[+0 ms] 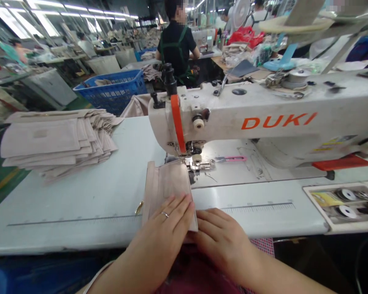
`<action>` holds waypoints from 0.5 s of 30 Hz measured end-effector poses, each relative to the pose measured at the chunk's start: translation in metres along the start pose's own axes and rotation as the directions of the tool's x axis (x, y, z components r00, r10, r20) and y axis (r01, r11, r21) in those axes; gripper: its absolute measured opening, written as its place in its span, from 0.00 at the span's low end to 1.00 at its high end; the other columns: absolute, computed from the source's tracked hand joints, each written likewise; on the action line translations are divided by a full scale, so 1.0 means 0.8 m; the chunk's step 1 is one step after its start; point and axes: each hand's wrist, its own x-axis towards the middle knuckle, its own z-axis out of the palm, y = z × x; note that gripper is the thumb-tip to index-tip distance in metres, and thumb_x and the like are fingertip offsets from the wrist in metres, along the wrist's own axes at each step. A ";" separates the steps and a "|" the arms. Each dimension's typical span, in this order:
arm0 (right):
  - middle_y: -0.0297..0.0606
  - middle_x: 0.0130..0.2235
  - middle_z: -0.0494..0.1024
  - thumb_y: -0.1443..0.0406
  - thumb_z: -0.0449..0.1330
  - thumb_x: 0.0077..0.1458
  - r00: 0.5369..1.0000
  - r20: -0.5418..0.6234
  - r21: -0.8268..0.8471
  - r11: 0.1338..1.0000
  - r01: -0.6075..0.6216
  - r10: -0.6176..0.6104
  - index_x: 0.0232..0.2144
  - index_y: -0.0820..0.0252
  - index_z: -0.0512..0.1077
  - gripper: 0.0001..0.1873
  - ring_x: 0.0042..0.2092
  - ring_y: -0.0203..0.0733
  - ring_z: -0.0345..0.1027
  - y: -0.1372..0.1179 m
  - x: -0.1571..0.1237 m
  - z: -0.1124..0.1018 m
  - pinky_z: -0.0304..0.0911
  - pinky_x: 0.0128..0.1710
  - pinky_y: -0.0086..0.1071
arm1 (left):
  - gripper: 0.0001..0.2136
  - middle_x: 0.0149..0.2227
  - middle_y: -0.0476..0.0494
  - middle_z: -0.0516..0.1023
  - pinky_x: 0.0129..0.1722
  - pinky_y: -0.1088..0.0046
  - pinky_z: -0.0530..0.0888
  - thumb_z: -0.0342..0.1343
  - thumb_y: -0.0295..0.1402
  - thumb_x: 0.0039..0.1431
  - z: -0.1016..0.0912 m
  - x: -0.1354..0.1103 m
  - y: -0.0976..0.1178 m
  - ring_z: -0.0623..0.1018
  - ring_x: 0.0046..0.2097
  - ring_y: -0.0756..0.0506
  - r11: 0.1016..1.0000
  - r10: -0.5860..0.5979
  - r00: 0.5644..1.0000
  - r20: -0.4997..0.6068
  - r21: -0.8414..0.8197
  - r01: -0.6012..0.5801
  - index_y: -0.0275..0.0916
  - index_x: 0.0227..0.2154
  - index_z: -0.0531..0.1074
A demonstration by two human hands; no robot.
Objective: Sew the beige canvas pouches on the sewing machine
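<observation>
A beige fabric piece lies on the sewing table, its far end under the presser foot of a white DUKI sewing machine. My left hand, with a ring on one finger, lies flat on the near end of the piece, fingers stretched out. My right hand rests beside it at the piece's near right corner; its fingers are curled against the fabric edge and partly hidden.
A stack of similar beige pieces sits at the left of the table. Pink-handled snips lie right of the needle. A bobbin tray sits at right. Behind are a blue basket and a seated person in black.
</observation>
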 end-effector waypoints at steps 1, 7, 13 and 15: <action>0.39 0.36 0.76 0.70 0.51 0.67 1.000 -0.003 0.006 1.000 -0.004 0.004 0.33 0.63 0.71 0.12 0.42 0.43 0.67 0.000 -0.002 0.001 0.62 0.42 0.37 | 0.27 0.67 0.33 0.58 0.62 0.58 0.68 0.42 0.21 0.61 0.008 -0.005 -0.001 0.60 0.67 0.38 1.000 0.010 1.000 0.007 -0.002 -0.010 0.28 0.64 0.57; 0.38 0.34 0.74 0.71 0.50 0.66 1.000 0.013 0.019 1.000 -0.012 0.012 0.33 0.64 0.72 0.12 0.39 0.42 0.65 0.001 -0.004 0.002 0.61 0.39 0.37 | 0.25 0.67 0.37 0.60 0.63 0.59 0.68 0.42 0.22 0.64 0.028 -0.030 -0.008 0.60 0.68 0.41 1.000 -0.004 1.000 -0.025 -0.010 0.004 0.31 0.64 0.59; 0.37 0.34 0.75 0.71 0.54 0.64 0.998 0.052 -0.057 0.998 -0.022 0.025 0.33 0.62 0.72 0.08 0.39 0.42 0.66 -0.001 -0.002 0.011 0.62 0.39 0.37 | 0.28 0.67 0.35 0.58 0.62 0.57 0.69 0.41 0.20 0.62 0.033 -0.029 -0.017 0.59 0.68 0.40 0.997 0.007 1.000 0.000 -0.080 -0.007 0.31 0.66 0.55; 0.38 0.36 0.76 0.71 0.55 0.63 0.995 0.080 -0.059 0.996 -0.061 0.065 0.36 0.62 0.73 0.06 0.40 0.44 0.67 -0.001 -0.001 0.011 0.63 0.41 0.38 | 0.29 0.68 0.35 0.58 0.63 0.55 0.68 0.41 0.19 0.61 0.031 -0.026 -0.027 0.57 0.68 0.39 0.993 0.018 1.000 0.017 -0.120 -0.016 0.31 0.66 0.53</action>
